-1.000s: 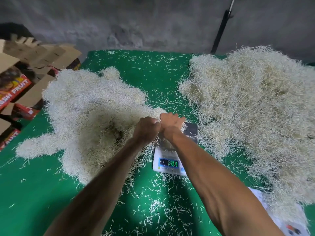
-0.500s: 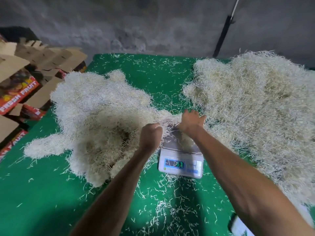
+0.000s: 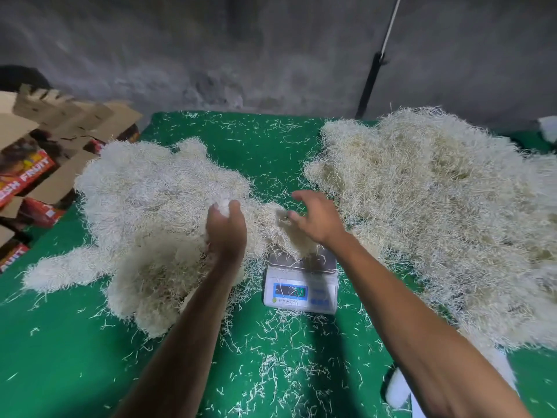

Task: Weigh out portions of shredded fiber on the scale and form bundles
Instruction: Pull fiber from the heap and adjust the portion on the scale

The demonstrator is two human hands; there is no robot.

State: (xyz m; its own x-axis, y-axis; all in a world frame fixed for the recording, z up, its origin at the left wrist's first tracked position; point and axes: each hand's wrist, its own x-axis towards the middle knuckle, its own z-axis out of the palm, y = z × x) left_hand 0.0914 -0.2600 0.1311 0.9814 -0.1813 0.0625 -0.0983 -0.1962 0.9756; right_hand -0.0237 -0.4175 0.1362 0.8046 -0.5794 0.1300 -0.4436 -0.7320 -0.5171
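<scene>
Left hand [image 3: 226, 233] gripped a tuft of shredded fiber [image 3: 223, 205] over the heap beside it; right hand [image 3: 315, 220] hovered spread, holding nothing, above the portion [image 3: 289, 236] on the scale [image 3: 301, 285]. Advice: add small pinches, let readout settle.

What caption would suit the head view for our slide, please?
Left hand holds a fiber tuft, open right hand hovers beyond the scale.

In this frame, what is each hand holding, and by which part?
The left hand grips a small tuft of shredded fiber between curled fingertips and thumb. The right hand is spread open, holding nothing.
</scene>
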